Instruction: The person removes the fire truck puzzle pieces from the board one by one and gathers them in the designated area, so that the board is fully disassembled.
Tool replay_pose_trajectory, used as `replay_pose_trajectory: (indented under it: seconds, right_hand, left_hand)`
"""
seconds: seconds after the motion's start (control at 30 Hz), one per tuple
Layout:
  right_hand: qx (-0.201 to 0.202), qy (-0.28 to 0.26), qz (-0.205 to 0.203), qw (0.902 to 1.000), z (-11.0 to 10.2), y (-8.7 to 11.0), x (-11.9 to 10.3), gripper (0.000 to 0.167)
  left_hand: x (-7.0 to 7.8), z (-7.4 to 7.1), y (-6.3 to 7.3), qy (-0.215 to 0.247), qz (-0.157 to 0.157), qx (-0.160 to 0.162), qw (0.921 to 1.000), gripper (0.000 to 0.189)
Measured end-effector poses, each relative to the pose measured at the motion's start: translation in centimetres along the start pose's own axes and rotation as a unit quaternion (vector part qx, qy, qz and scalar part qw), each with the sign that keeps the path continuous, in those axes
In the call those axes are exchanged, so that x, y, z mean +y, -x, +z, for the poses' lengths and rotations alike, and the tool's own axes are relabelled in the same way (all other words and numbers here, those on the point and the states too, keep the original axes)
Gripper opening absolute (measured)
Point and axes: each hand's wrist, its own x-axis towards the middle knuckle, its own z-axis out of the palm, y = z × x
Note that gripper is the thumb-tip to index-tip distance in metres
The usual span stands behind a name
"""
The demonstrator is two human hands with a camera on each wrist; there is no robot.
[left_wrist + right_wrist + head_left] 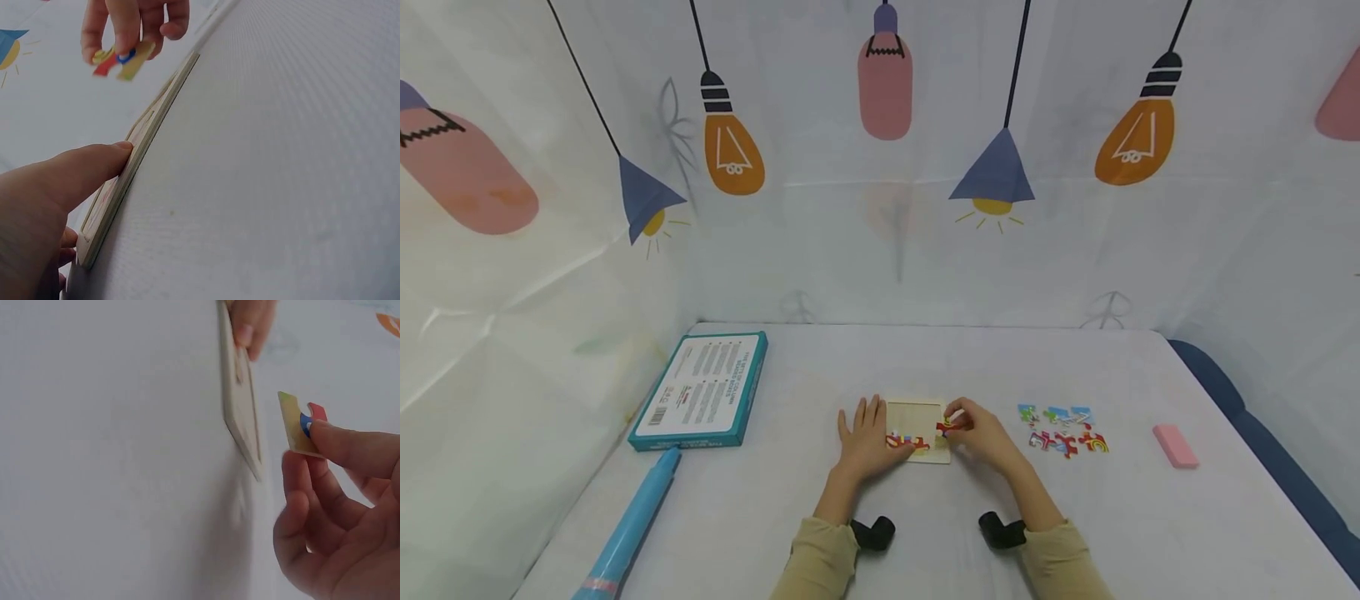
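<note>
A flat wooden puzzle tray (917, 417) lies on the white table, with a few colourful pieces (919, 441) along its front part. My left hand (865, 446) rests on the tray's left side, fingers spread and straight. Its thumb (103, 164) presses on the tray's front rim in the left wrist view. Over the right side of the tray, my right hand (981, 432) pinches a jigsaw piece between thumb and fingers. That jigsaw piece (294, 425), yellow, red and blue, is held up above the tray in both wrist views.
Several loose jigsaw pieces (1063, 443) lie in two rows right of the tray. Beyond them is a pink block (1176, 447). A teal-edged box (703, 387) sits at the left, with a blue tube (632, 525) in front of it. Past the table's right edge stands a blue chair (1262, 442).
</note>
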Motion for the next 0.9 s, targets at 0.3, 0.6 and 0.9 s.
replay_pose_trajectory:
  seconds: [0.3, 0.6, 0.9]
  right_hand:
    - [0.020, -0.034, 0.051, 0.9979, -4.2, 1.4, 0.9, 0.029]
    - [0.024, -0.051, 0.046, 0.9973, -6.8, 2.6, 2.6, 0.034]
    - [0.048, -0.005, 0.087, 0.9950, -9.1, 5.0, 4.6, 0.035]
  left_hand:
    - [-0.1, 0.2, -0.2, -0.010, -0.004, -0.008, 0.9999, 0.097]
    - [-0.2, -0.1, -0.4, -0.005, -0.002, -0.010, 0.9999, 0.096]
    - [-0.4, 0.2, -0.2, -0.006, 0.002, -0.004, 1.0000, 0.095]
